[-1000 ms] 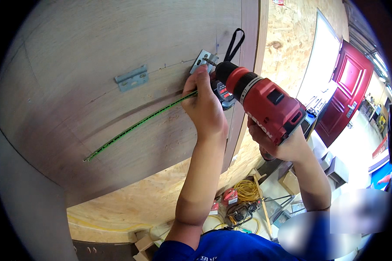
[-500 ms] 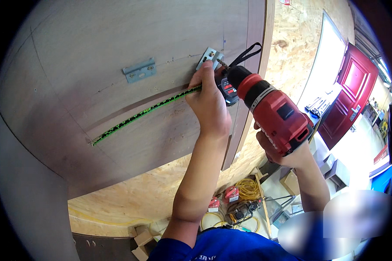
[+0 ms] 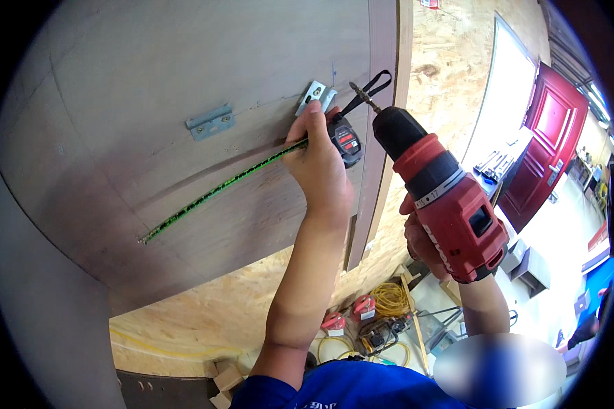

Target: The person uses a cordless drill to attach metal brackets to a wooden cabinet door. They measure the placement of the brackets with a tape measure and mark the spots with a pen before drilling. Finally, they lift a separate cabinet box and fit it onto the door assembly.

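Observation:
My left hand (image 3: 317, 153) is closed around a black tape measure (image 3: 346, 142) with a wrist strap, its thumb pressed on a small silver metal bracket (image 3: 316, 99) against the grey-brown panel (image 3: 164, 75). From the hand, the green and black tape blade (image 3: 218, 193) stretches down to the left, its end at the panel's surface. My right hand (image 3: 426, 242) grips a red and black cordless drill (image 3: 450, 204). Its screwdriver bit (image 3: 366, 97) points up and left, apart from the bracket. A second silver bracket (image 3: 211, 123) is fixed to the panel on the left.
Below the panel is a particleboard wall (image 3: 191, 332). On the floor lie a coiled yellow hose (image 3: 390, 300), red round objects (image 3: 363, 307) and cardboard boxes (image 3: 226, 382). At the right are a bench with tools (image 3: 496, 163) and a red door (image 3: 551, 146).
The drill has drawn back to the right and down, and its bit has come away from the bracket beside my left thumb. My left hand stays on the bracket and tape measure.

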A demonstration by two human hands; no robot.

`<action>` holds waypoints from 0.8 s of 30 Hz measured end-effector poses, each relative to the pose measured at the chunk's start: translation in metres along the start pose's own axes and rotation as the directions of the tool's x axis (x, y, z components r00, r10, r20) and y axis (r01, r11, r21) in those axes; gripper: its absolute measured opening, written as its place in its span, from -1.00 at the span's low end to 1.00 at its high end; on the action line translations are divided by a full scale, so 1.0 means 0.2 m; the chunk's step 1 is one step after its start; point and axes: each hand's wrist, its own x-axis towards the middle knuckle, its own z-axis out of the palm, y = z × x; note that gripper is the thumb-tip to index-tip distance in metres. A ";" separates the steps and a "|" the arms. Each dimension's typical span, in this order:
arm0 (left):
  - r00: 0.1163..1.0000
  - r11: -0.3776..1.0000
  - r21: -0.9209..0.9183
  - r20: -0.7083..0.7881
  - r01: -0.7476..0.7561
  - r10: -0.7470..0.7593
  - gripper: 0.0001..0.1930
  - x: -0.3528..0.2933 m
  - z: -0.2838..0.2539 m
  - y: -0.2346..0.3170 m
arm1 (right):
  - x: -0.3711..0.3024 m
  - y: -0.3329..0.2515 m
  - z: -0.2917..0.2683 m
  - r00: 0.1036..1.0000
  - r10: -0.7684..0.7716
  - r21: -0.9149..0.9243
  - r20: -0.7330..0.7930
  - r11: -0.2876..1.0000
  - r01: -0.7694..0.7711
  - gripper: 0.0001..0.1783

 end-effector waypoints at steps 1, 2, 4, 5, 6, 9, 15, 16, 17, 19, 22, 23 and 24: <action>1.000 1.000 0.009 -0.006 -0.006 0.006 -0.73 0.00 0.00 0.00 | -0.01 -0.03 0.03 0.998 0.066 0.051 -0.014 0.997 -0.066 -0.80; 1.000 1.000 0.016 -0.010 -0.013 0.013 -0.73 -0.01 0.00 0.00 | -0.01 -0.06 0.06 0.991 0.134 0.103 -0.028 0.986 -0.130 -0.81; 0.999 0.999 0.034 -0.023 -0.028 0.029 -0.73 -0.01 -0.01 0.02 | -0.05 -0.19 0.16 0.963 0.271 0.233 -0.006 0.937 -0.262 -0.82; 0.999 0.999 0.039 -0.027 -0.024 0.025 -0.73 -0.01 0.00 0.02 | -0.06 -0.21 0.15 0.959 0.283 0.257 0.006 0.927 -0.275 -0.82; 0.999 0.999 0.045 -0.032 -0.019 0.020 -0.73 -0.01 0.01 0.01 | -0.05 -0.13 0.08 0.981 0.193 0.212 0.035 0.957 -0.196 -0.82; 0.997 0.997 0.046 -0.041 -0.063 0.065 -0.74 0.00 0.01 -0.01 | -0.04 -0.10 0.02 0.984 -0.071 -0.184 0.163 0.978 0.101 -0.75; 0.992 0.992 0.056 -0.051 -0.117 0.120 -0.75 -0.03 0.01 -0.01 | 0.06 -0.26 0.08 0.773 -0.392 -0.566 0.499 0.528 0.633 -0.71; 0.990 0.990 0.042 -0.041 -0.137 0.138 -0.75 -0.02 -0.01 -0.02 | 0.09 -0.27 0.14 0.759 -0.422 -0.493 0.496 0.583 0.646 -0.72; 0.992 0.991 0.034 -0.021 -0.126 0.127 -0.75 -0.02 -0.01 -0.03 | 0.11 -0.27 0.17 0.744 -0.478 -0.385 0.466 0.648 0.657 -0.72; 0.993 0.993 0.028 0.013 -0.115 0.115 -0.75 -0.03 -0.03 -0.03 | 0.15 -0.24 0.21 0.748 -0.480 -0.357 0.458 0.672 0.649 -0.70; 0.991 0.987 0.097 -0.035 -0.127 0.131 -0.72 -0.03 0.00 -0.04 | 0.16 -0.28 0.26 0.701 -0.548 -0.418 0.456 0.564 0.712 -0.71; 0.988 0.984 0.114 -0.050 -0.138 0.144 -0.71 -0.02 0.00 -0.04 | 0.16 -0.27 0.26 0.695 -0.552 -0.412 0.460 0.561 0.718 -0.72; 0.988 0.984 0.085 0.008 -0.155 0.155 -0.69 -0.01 -0.03 -0.06 | 0.17 -0.27 0.27 0.690 -0.557 -0.405 0.463 0.559 0.723 -0.72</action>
